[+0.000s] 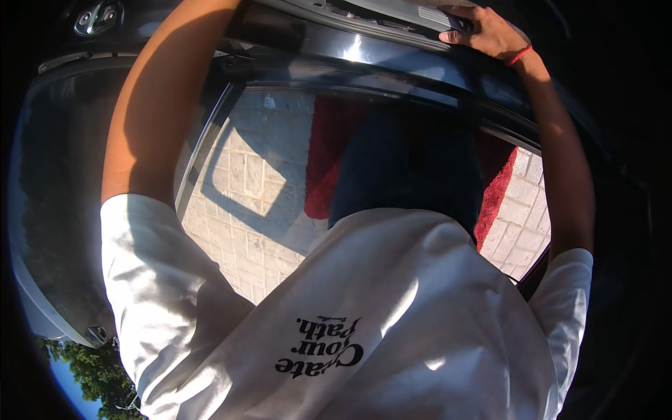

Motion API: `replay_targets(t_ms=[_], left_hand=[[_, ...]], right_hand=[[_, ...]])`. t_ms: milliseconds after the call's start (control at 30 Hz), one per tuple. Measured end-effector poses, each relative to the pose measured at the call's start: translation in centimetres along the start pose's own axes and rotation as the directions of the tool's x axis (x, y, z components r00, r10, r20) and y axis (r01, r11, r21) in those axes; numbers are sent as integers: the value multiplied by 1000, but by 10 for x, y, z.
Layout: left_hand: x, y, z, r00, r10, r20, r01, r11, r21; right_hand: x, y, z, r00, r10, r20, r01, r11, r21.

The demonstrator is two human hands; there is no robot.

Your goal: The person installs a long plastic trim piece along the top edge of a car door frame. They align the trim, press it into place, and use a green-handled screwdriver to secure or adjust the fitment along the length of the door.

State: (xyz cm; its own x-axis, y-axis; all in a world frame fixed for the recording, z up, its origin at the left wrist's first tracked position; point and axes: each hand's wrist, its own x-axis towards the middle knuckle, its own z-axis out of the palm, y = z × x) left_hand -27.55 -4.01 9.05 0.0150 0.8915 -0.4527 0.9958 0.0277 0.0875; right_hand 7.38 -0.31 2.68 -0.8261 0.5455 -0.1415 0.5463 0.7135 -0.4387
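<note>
Grip of the right hand (490, 33) is at the end of a long grey panel (395, 8) on a shiny black car (392, 63). Its thumb is apart from the fingers, but I cannot tell if they pinch anything. A thin red band (519, 54) goes around that wrist. The left arm (154, 119) goes up past the top edge, so its hand is out of sight. Below are a white shirt (434, 315) and dark jeans (406, 168), with a red mat (325, 154) and pale bricks (241, 182) beside the jeans.
</note>
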Motion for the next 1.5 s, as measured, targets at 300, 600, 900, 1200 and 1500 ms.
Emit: replay_targets(t_ms=[300,600,900,1200,1500], left_hand=[[12,9,1,985,63,-162,-34,984,176],[-25,28,-11,994,-85,-72,102,956,275],[-12,26,8,989,141,39,-144,892,430],[-14,63,53,982,183,36,-183,906,382],[-4,100,154,785,226,-576,-135,971,197]], right_hand=[[8,-18,-18,990,83,114,-102,979,179],[12,-14,0,992,63,113,-54,995,-80],[-2,-2,34,995,50,-84,-50,999,3],[13,62,87,967,65,-245,-51,997,64],[11,48,84,961,-4,-278,-16,997,-71]])
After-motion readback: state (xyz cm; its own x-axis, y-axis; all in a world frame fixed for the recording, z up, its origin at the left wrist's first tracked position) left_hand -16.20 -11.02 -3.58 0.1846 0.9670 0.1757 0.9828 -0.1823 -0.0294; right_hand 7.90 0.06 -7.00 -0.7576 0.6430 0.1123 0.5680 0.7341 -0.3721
